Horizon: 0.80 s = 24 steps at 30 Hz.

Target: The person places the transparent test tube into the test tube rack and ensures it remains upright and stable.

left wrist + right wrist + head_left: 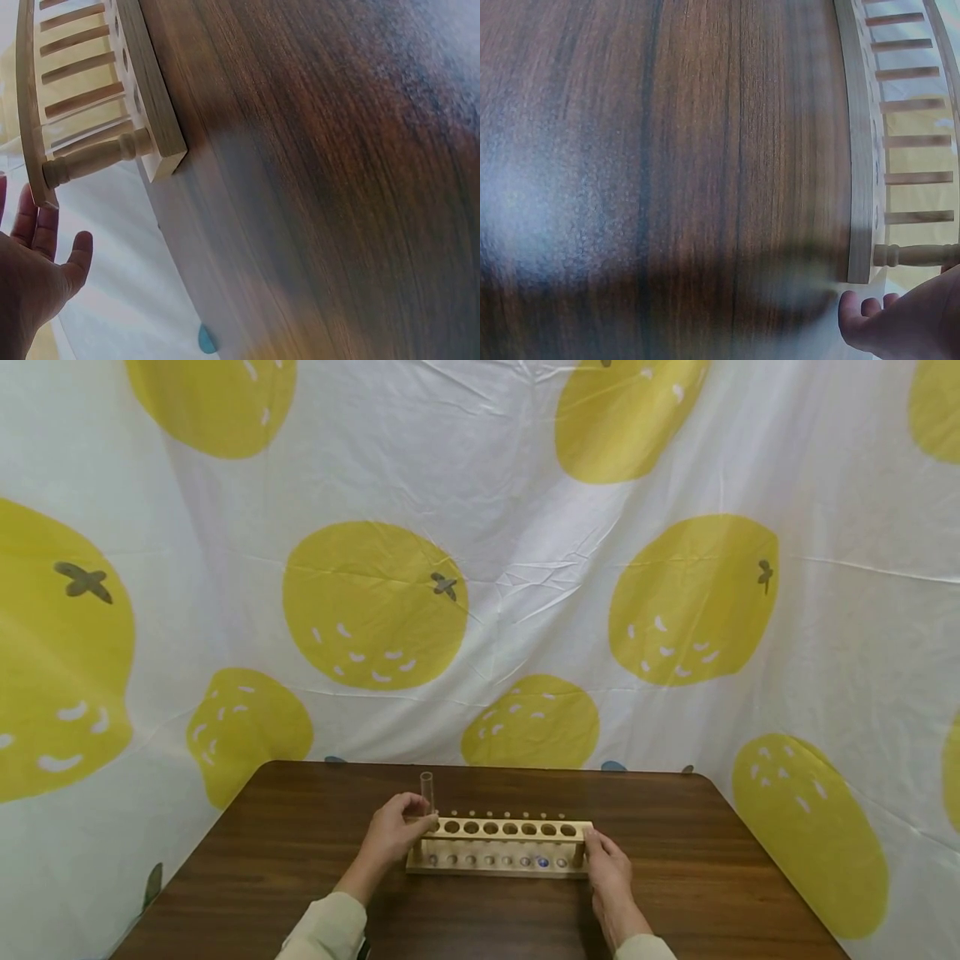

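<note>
A pale wooden test tube rack (495, 870) stands on the table, with a row of round holes in its upper board and hollows in its base. One clear glass test tube (427, 787) rises upright from the leftmost hole. My left hand (396, 825) holds the rack's left end, its thumb on the upper board and its index finger close by the tube. In the left wrist view, fingertips (45, 225) meet the end of that board. At the opposite end my right hand (609, 864) grips the upper board, thumb on top; its other fingers (849, 307) curl below.
The dark wood-grain table (712, 860) extends around the rack on all sides. Behind it hangs a white cloth (525, 635) printed with yellow lemons. A small blue spot (543, 862) shows in one base hollow, and a row of short pegs (507, 815) runs along the rack's back.
</note>
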Each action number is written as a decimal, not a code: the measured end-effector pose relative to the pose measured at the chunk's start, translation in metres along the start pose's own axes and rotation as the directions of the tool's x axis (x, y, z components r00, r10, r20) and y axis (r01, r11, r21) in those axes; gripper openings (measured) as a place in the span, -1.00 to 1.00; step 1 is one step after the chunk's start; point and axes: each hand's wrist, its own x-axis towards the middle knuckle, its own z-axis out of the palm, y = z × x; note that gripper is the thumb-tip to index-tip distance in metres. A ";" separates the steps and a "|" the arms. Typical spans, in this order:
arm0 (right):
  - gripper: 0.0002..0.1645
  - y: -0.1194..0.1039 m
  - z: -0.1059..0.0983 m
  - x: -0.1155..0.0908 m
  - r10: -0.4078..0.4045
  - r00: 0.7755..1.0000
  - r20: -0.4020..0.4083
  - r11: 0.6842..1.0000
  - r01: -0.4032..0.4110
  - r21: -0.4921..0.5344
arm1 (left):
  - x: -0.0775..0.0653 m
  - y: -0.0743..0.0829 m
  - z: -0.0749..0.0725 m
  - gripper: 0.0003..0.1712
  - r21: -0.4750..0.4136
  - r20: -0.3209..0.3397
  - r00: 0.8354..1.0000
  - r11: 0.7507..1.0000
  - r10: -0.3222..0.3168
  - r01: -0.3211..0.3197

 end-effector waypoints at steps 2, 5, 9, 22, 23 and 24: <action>-0.26 0.000 0.000 0.000 -0.004 1.000 -0.003 1.000 0.004 0.006 | 0.000 0.000 0.000 -0.73 0.004 -0.003 1.000 1.000 0.001 -0.001; -0.26 0.000 -0.001 0.000 -0.009 1.000 -0.006 1.000 0.010 0.014 | 0.000 -0.002 0.000 -0.72 0.003 -0.006 1.000 1.000 0.003 -0.003; -0.26 0.000 -0.001 -0.001 -0.015 1.000 -0.007 1.000 0.015 0.007 | 0.000 -0.004 -0.001 -0.69 -0.002 -0.011 1.000 1.000 0.008 -0.008; -0.22 -0.002 -0.003 0.000 0.031 0.999 0.032 0.999 -0.030 -0.027 | 0.004 -0.011 -0.015 -0.69 0.082 -0.074 0.997 0.996 0.025 -0.019; -0.22 -0.003 -0.003 0.000 0.038 0.999 0.039 0.999 -0.037 -0.028 | 0.004 -0.012 -0.016 -0.69 0.089 -0.076 0.997 0.996 0.035 -0.028; -0.21 -0.003 -0.003 0.001 0.042 0.998 0.048 0.999 -0.040 -0.024 | 0.004 -0.013 -0.018 -0.70 0.087 -0.080 0.996 0.996 0.028 -0.022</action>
